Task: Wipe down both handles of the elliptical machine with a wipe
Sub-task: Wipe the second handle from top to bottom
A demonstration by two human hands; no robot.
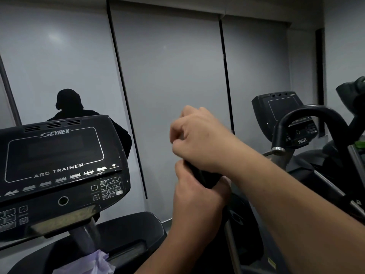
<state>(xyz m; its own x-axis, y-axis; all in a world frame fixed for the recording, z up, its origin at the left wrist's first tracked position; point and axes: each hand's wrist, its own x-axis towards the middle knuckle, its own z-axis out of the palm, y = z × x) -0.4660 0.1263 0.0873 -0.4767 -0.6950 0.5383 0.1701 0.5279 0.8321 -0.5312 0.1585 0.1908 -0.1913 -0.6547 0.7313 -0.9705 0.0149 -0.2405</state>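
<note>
Gripping the dark handle (199, 175) at five o'clock of centre, the left hand (195, 202) wraps low and the right hand (201, 139) curls above. It looks rigid and fixed. The limp, light lilac wipe (94, 262) lies at seven o'clock, unheld.

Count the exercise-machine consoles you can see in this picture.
2: the Cybex console at lower left, and a second console at right behind a curved handle. Others may be out of frame.

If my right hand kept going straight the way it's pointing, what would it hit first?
Probably the grey wall panel, passing above the console; depth is unclear.
</note>
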